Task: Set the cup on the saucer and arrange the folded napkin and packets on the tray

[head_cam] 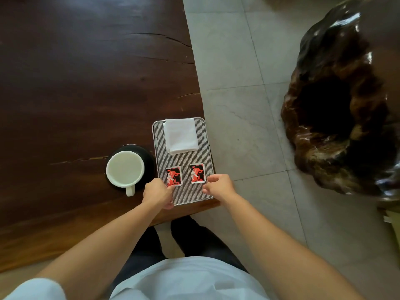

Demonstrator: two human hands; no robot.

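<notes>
A white cup [125, 169] stands on a black saucer [148, 158], its handle pointing toward me. Right of it lies a ribbed metal tray [188, 158] at the table's corner. A folded white napkin [181, 135] rests on the tray's far half. Two red-and-black packets lie side by side on the near half: the left packet [173, 176] and the right packet [197, 173]. My left hand [157, 192] touches the near edge of the left packet with its fingertips. My right hand [218, 184] pinches at the near right corner of the right packet.
The dark wooden table [86, 83] stretches left and away; its right edge runs just beside the tray. Grey floor tiles [238, 83] lie to the right. A large glossy carved wood piece [342, 105] stands on the floor at far right.
</notes>
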